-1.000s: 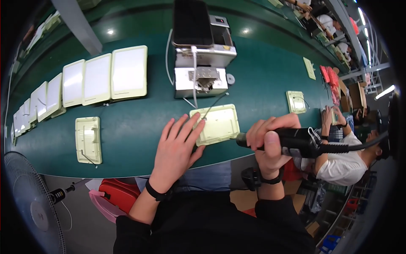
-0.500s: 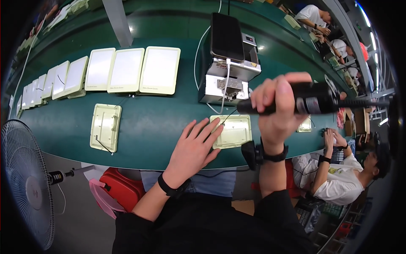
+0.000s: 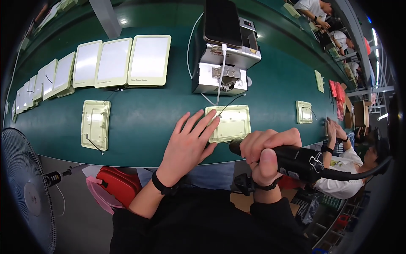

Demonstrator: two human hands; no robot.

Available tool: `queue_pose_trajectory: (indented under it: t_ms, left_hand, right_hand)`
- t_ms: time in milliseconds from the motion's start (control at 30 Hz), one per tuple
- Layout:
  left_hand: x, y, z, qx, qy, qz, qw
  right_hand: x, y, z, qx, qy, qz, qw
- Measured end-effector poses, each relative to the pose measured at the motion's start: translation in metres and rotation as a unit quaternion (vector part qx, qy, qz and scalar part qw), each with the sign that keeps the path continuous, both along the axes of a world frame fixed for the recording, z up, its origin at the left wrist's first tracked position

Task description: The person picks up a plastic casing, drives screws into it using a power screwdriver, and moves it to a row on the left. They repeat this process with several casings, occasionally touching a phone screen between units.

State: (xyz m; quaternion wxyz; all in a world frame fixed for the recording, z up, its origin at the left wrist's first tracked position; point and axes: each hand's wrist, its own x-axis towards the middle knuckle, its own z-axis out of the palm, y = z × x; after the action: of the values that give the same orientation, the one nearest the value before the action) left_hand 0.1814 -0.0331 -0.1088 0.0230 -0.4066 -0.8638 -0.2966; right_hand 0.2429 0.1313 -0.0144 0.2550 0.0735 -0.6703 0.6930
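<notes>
A pale green plastic housing [image 3: 234,122] lies on the table in front of me, with a thin black cable [image 3: 231,103] rising from its upper left part. Fingers spread, my left hand [image 3: 187,139] rests over the housing's left edge. My right hand [image 3: 268,152] is wrapped round a black corded electric screwdriver [image 3: 296,160], held sideways with its nose at the housing's lower right corner. Whether the bit touches the housing is hard to make out. Just behind stands a metal-fronted machine [image 3: 211,76] with a dark phone [image 3: 222,23] leaning on it.
Further left lies a similar housing [image 3: 95,125]. White-faced panels [image 3: 149,61] line the table's back left. A fan [image 3: 29,190] stands at the near left. Another housing [image 3: 304,112] lies to the right, near a co-worker [image 3: 344,167] and red packets [image 3: 339,95].
My right hand has brought the screwdriver down from near the machine to the housing's near right corner. My left hand stays on the housing. The whole view has shifted slightly.
</notes>
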Motion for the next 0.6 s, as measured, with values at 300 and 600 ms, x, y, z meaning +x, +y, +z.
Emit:
queue_pose_trajectory:
  t_ms: [300,600]
  left_hand:
    - [-0.0021,-0.0015,0.0004,-0.001,0.003,-0.008,1.0]
    - [-0.0011,-0.0022,-0.0013,-0.011,-0.007,-0.004,1.0]
  right_hand:
    - [0.0033,0.0042,0.0,-0.008,0.015,-0.005,1.0]
    - [0.0,0.0063,0.0001,-0.002,0.009,-0.003,1.0]
